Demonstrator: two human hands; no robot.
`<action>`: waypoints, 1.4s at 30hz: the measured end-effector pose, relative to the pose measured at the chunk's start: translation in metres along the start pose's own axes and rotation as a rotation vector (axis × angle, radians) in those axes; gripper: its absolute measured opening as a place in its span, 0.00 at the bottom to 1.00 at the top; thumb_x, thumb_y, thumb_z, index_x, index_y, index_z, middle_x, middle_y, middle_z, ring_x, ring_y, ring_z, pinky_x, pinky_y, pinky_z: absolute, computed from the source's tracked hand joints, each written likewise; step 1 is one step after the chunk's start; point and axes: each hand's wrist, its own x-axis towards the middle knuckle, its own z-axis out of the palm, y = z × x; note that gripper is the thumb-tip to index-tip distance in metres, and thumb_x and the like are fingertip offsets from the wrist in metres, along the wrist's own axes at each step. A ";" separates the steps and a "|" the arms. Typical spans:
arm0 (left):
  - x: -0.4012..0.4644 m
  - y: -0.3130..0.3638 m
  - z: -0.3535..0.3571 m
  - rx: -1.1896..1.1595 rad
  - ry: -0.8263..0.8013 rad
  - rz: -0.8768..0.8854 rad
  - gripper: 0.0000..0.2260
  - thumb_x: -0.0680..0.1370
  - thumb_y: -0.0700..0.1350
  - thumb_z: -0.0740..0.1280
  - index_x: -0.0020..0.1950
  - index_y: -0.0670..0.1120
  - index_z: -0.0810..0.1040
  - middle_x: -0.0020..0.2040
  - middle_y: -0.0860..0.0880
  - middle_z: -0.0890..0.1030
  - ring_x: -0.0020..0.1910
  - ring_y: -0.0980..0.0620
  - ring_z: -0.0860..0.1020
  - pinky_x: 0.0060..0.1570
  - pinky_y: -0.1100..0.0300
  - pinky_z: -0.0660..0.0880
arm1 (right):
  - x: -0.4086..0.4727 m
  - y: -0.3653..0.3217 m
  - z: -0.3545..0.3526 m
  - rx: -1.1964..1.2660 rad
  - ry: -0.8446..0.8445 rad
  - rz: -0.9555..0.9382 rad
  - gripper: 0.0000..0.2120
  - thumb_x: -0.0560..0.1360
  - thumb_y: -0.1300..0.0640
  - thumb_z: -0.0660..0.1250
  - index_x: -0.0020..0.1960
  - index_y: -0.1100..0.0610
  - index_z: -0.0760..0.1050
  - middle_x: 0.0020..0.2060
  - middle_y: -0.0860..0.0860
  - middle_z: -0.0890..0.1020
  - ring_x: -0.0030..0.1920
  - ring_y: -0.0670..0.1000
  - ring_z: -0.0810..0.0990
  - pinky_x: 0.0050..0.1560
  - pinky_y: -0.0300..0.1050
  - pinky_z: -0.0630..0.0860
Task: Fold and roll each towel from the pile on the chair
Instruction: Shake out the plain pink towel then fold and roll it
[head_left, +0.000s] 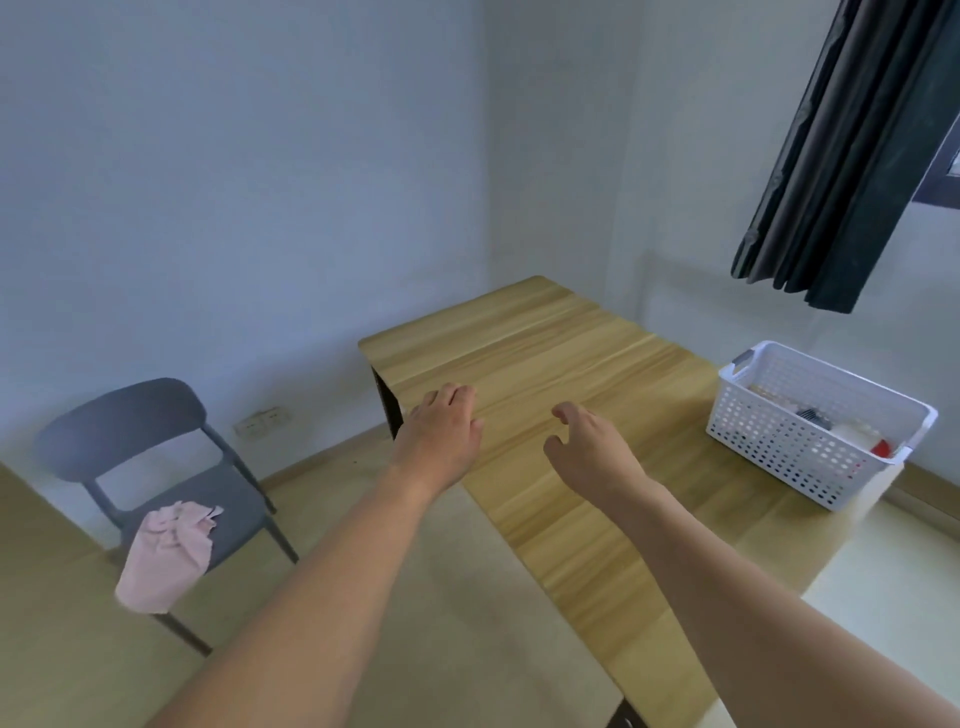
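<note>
A crumpled pink towel (166, 556) lies on the seat of a dark grey chair (124, 426) at the lower left, with part of it hanging over the seat's front edge. Both my arms reach forward over a light wooden table (561, 343). My left hand (441, 431) hovers over the table's left edge, fingers loosely curled, holding nothing. Further right, my right hand (587, 441) is above the tabletop with relaxed, slightly bent fingers, also empty. Neither hand is near the towel.
A white perforated plastic basket (769, 431) with several items inside stands at the table's right edge. A dark curtain (841, 156) hangs at the upper right. Pale walls meet in a corner behind the table. Beige floor lies between chair and table.
</note>
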 end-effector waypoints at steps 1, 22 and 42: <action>-0.006 -0.015 -0.006 -0.006 -0.003 -0.003 0.20 0.82 0.48 0.55 0.73 0.44 0.63 0.71 0.46 0.68 0.69 0.46 0.66 0.66 0.52 0.66 | -0.003 -0.014 0.008 -0.004 0.001 0.004 0.23 0.78 0.57 0.58 0.73 0.58 0.63 0.70 0.54 0.70 0.69 0.53 0.68 0.63 0.44 0.66; -0.115 -0.403 -0.058 -0.089 -0.046 -0.067 0.17 0.81 0.45 0.55 0.70 0.44 0.67 0.68 0.46 0.71 0.65 0.46 0.69 0.64 0.52 0.68 | -0.014 -0.318 0.264 0.022 -0.086 0.043 0.23 0.78 0.55 0.59 0.73 0.54 0.62 0.70 0.50 0.69 0.67 0.51 0.70 0.64 0.45 0.67; -0.160 -0.816 -0.082 -0.168 -0.200 -0.311 0.12 0.80 0.45 0.57 0.61 0.45 0.72 0.59 0.47 0.75 0.53 0.49 0.73 0.48 0.56 0.72 | 0.082 -0.595 0.521 0.127 -0.288 0.115 0.22 0.79 0.58 0.58 0.72 0.55 0.64 0.68 0.52 0.71 0.64 0.52 0.72 0.57 0.42 0.71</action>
